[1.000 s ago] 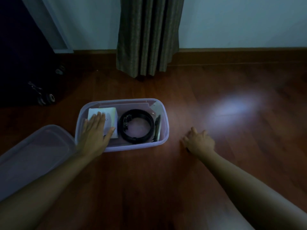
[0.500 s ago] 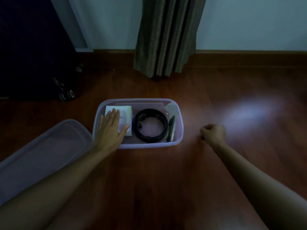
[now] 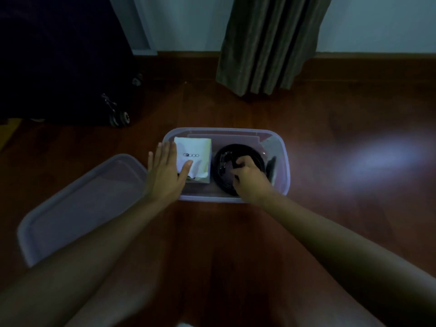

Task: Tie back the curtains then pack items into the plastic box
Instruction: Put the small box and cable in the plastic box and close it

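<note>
floor (image 3: 236, 232) reddish wood | wall (image 3: 188, 22) pale | dark suitcase (image 3: 59, 62) left

Light: dim, bluish cast across the room.
Glare: pale patch on the floor (image 3: 387, 159), right of centre.
Blur: soft toward the bottom edge.
Distortion: wide-angle bending at the borders.

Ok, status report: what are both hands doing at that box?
Left hand flat on white packet, open. Right hand curled inside black belt in plastic box; grip unclear. Lid off, lying left; nothing blocking.
</note>
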Tool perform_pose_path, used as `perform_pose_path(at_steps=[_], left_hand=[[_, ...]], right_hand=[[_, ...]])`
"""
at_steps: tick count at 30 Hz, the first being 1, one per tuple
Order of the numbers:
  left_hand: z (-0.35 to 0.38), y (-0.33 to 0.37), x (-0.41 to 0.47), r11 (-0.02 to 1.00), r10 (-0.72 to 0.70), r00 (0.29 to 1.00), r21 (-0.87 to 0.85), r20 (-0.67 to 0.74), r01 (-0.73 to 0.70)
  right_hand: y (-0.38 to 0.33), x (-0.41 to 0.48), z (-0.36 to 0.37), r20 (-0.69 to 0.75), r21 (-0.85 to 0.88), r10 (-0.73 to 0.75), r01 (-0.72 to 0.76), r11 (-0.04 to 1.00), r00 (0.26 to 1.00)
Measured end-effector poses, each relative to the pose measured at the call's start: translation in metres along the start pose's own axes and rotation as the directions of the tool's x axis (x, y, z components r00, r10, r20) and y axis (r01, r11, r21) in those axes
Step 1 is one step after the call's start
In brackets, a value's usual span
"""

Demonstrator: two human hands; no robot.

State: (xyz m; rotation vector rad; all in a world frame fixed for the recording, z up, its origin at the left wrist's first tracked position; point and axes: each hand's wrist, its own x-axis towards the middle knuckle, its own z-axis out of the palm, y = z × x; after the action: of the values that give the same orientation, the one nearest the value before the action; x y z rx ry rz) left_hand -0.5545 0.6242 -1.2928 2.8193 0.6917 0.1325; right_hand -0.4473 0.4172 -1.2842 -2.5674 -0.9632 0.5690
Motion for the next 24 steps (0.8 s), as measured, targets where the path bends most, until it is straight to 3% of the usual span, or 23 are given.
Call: perform_pose_path(at_steps=[4, 12, 19, 24], left_hand=[[0.002, -0.004, 0.001, 1.000, 0.000, 1.000, -0.007, -0.008, -0.001], [0.005, -0.005, 0.001, 1.000, 0.005, 1.000, -0.006, -0.012, -0.005], [-0.019, -0.008, 0.003, 0.992, -0.097, 0.994, -0.089, -0.042, 0.093], [-0.049, -0.075, -0.011, 0.942, -0.332, 0.939, -0.072, -0.085, 0.327]], right_hand=[[0.006, 0.015, 0.004, 0.078, -0.082, 0.025, -0.018, 0.996, 0.997], [0.011, 0.017, 0.003, 0.100, -0.057, -0.036, 0.042, 0.997, 0.994], [-0.012, 0.002, -0.025, -0.235, -0.002, -0.164, 0.168, 0.986, 0.958], [-0.102, 0.035, -0.045, -0.269, 0.071, -0.306, 0.335, 0.940, 0.913]])
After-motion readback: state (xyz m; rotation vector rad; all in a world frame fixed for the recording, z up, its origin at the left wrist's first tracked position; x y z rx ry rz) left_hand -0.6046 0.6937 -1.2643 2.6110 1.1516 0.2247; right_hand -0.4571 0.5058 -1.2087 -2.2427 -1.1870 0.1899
